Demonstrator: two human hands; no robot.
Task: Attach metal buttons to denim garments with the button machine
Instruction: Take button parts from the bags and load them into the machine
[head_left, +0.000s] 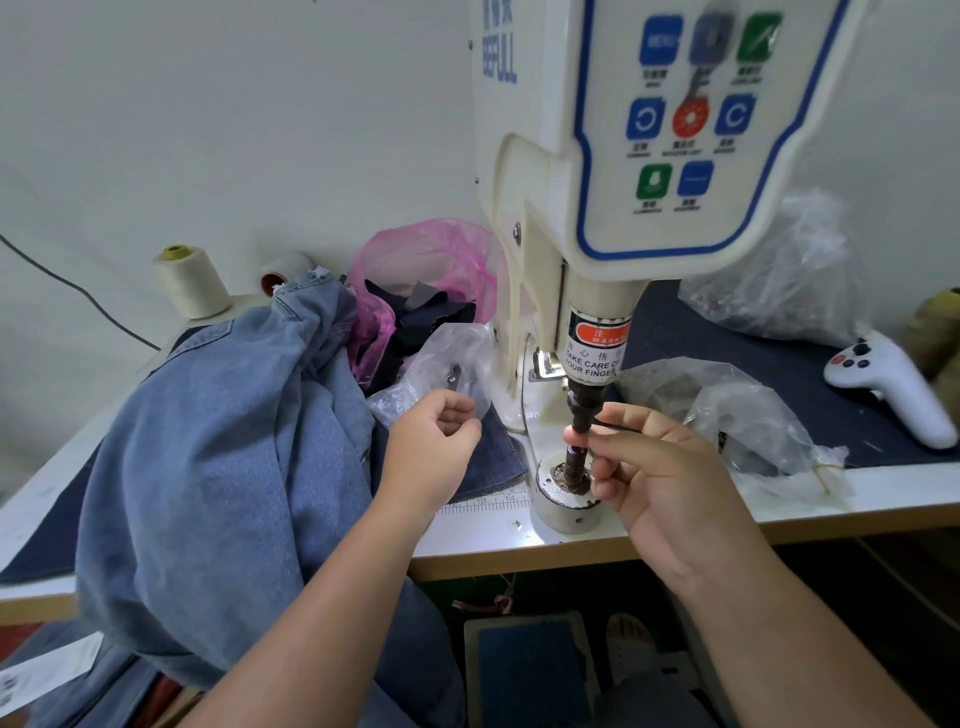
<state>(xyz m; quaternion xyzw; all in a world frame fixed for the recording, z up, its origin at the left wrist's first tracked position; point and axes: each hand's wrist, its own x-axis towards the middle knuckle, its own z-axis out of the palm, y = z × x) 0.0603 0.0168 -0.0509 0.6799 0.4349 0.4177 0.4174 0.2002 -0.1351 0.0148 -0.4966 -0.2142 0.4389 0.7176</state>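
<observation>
Under the button machine (597, 332), right hand (660, 467) pinching punch (black) (581, 410)

Button machine (587, 218) stands on the table (883, 493), centre-right, punch shaft (582, 415) directly above the round lower die (566, 499) at the near edge. Denim garment (218, 441) heaped left of the machine, draped over the near edge. Two thread cones (192, 283) far left, behind the garment. Bag of fabric scraps (415, 291) between garment and machine, far side. Plastic bags (748, 415) right of the die; a handheld controller (888, 384) further right. Left hand (436, 447) left of the die, right hand (654, 467) at the shaft.
</observation>
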